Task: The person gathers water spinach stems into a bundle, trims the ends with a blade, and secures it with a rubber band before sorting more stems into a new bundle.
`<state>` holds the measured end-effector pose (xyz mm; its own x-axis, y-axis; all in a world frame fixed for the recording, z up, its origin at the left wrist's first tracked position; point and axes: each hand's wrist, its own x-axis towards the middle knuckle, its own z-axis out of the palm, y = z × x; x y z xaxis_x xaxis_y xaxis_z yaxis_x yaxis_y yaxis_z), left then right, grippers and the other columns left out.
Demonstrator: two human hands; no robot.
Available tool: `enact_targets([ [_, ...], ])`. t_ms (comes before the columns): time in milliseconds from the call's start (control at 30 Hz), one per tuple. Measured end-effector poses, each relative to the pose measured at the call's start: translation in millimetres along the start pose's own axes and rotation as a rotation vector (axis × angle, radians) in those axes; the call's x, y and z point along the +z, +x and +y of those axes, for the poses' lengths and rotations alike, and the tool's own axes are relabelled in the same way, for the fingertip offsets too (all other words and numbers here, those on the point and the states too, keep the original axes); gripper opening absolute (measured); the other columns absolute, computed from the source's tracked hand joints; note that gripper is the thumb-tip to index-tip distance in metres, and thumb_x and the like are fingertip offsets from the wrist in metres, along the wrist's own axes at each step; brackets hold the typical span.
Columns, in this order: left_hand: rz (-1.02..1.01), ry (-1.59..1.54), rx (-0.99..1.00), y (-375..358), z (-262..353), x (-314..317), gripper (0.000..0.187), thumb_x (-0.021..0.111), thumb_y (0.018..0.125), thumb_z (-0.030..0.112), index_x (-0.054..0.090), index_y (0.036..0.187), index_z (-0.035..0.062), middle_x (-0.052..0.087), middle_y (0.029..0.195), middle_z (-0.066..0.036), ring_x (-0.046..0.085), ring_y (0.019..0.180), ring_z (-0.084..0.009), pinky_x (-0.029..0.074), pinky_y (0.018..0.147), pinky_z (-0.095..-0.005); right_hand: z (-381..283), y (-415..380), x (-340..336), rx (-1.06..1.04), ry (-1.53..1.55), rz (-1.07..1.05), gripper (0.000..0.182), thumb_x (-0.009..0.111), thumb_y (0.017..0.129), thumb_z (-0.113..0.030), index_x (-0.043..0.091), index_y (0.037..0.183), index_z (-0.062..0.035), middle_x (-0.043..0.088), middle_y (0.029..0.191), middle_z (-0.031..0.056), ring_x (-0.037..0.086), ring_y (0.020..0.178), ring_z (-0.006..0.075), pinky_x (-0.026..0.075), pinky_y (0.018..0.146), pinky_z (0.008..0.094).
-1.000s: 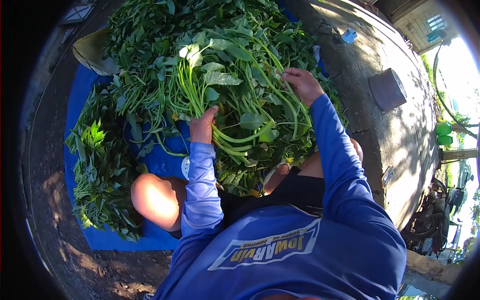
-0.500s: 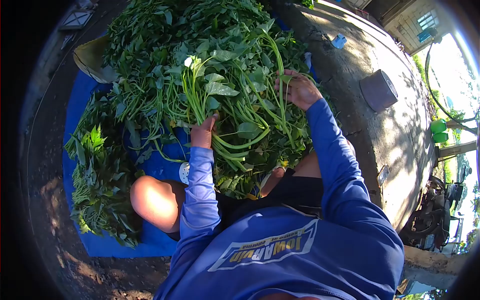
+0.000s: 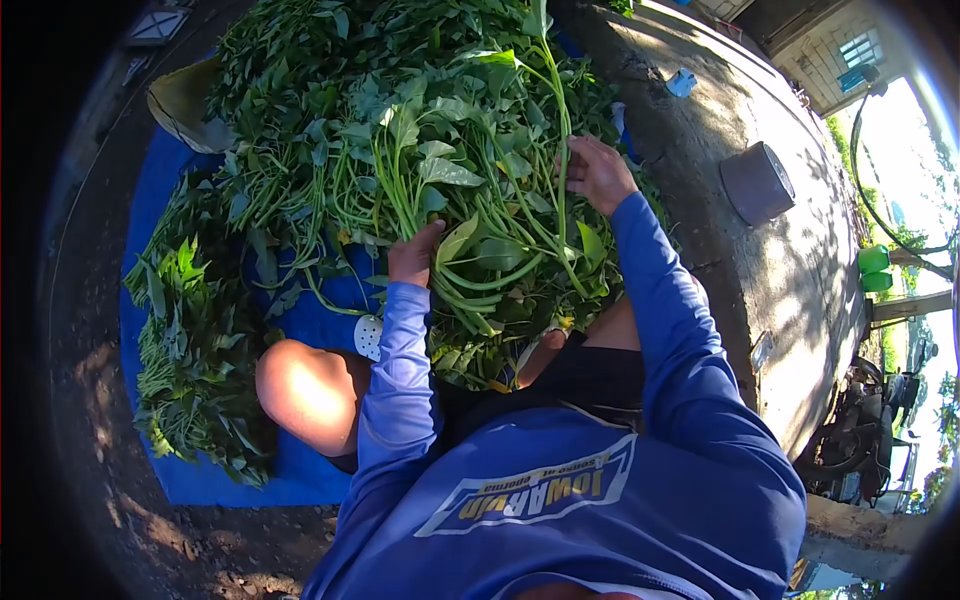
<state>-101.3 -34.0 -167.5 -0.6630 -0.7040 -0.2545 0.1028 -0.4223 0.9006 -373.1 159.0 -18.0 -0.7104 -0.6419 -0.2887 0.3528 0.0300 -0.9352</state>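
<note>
My left hand (image 3: 415, 255) is closed round a bunch of long green leafy stems (image 3: 398, 185), which look like water spinach. Their cut ends stick out below the fist, over the loose greens. To the right, my right hand (image 3: 602, 176) pinches one long stem (image 3: 563, 120) between thumb and fingers. That stem stands nearly upright, with leaves at its top. Beneath and beyond both hands spreads a big heap of the same greens (image 3: 350, 60). A pale leaf (image 3: 458, 240) lies beside my left thumb.
Under the greens is a blue tarp (image 3: 310, 465). Another leafy pile (image 3: 190, 380) lies at the left, near my bare knee (image 3: 310, 395). A yellowish sack (image 3: 180, 105) sits at the far left. On the concrete ledge to the right stands a grey-brown bucket (image 3: 758, 183).
My right fingers, spread around the stem before, have closed on it. The stem now reaches higher and straighter. Paler leaves show near both hands. My left hand keeps its bunch.
</note>
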Motion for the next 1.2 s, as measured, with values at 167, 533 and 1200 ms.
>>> enact_targets([
  [167,0.085,0.041,-0.015,3.9,3.2,-3.0,0.024,0.085,0.085,0.024,0.08,0.091,0.0016,0.066,0.074,0.001,0.057,0.068,-0.0098,0.045,0.066,-0.0292,7.1,2.5,5.9,0.095,0.01,-0.131,0.022,0.059,0.104,-0.023,0.063,0.121,-0.0085,0.069,0.099,0.0061,0.07,0.085,0.0188,0.059,0.078,0.0403],
  [533,0.179,0.075,-0.108,-3.9,15.7,-9.3,0.033,0.088,0.08,0.03,0.078,0.091,-0.0004,0.064,0.068,-0.003,0.057,0.062,-0.0141,0.044,0.059,-0.0314,71.4,63.9,-45.4,0.432,0.041,-0.173,0.013,0.065,0.1,-0.018,0.067,0.113,-0.014,0.072,0.085,0.0009,0.073,0.081,0.0212,0.061,0.068,0.0407],
  [1200,0.131,0.03,-0.126,3.5,19.6,-1.7,0.033,0.088,0.081,0.028,0.075,0.087,-0.0013,0.063,0.065,-0.006,0.059,0.058,-0.0144,0.048,0.06,-0.0316,-101.1,41.5,61.0,-0.342,-0.359,0.106,0.022,0.071,0.091,-0.025,0.07,0.1,-0.0049,0.061,0.08,0.0014,0.061,0.073,0.0128,0.051,0.065,0.0344],
])
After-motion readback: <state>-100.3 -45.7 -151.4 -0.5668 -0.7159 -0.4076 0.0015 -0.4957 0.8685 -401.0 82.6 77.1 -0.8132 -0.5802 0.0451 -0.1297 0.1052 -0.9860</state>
